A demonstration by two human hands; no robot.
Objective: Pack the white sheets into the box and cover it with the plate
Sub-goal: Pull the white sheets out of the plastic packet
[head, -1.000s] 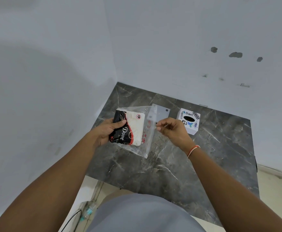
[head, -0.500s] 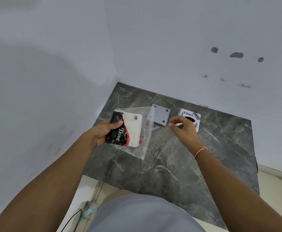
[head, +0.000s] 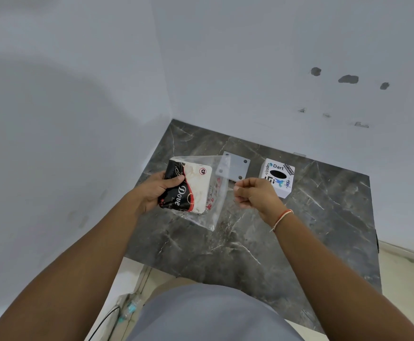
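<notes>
Head view looks down on one dark marble table (head: 262,237) pushed into the corner of two white walls, and everything I need sits at its far half, inside easy reach of both arms

Biggest of the things I handle is one clear plastic bag (head: 215,207), which my left hand (head: 159,190) lifts just above the table on the left side. Inside it is one packet (head: 191,188), black and cream with "Dove" printed on it; I judge the white sheets are folded inside that packet, though I cannot see a single sheet yet. My left thumb lies over the top of the packet and my fingers wrap under it through the plastic, so I grip bag and packet together and the open mouth faces right toward my other hand

Next in size is one white box (head: 278,178), standing on the table at far right, stickers on top and a dark oval opening facing up. It stands apart from the bag, ready to take the sheets

One grey square plate (head: 235,166) with corner holes lies flat between bag and box, partly behind the bag's edge, kept close for covering later

My right hand (head: 255,195) hovers just right of the bag's mouth, fingers curled in and thumb pinched to forefinger; I cannot tell whether it pinches the thin plastic or nothing. One red-and-white thread (head: 281,217) circles that wrist
</notes>
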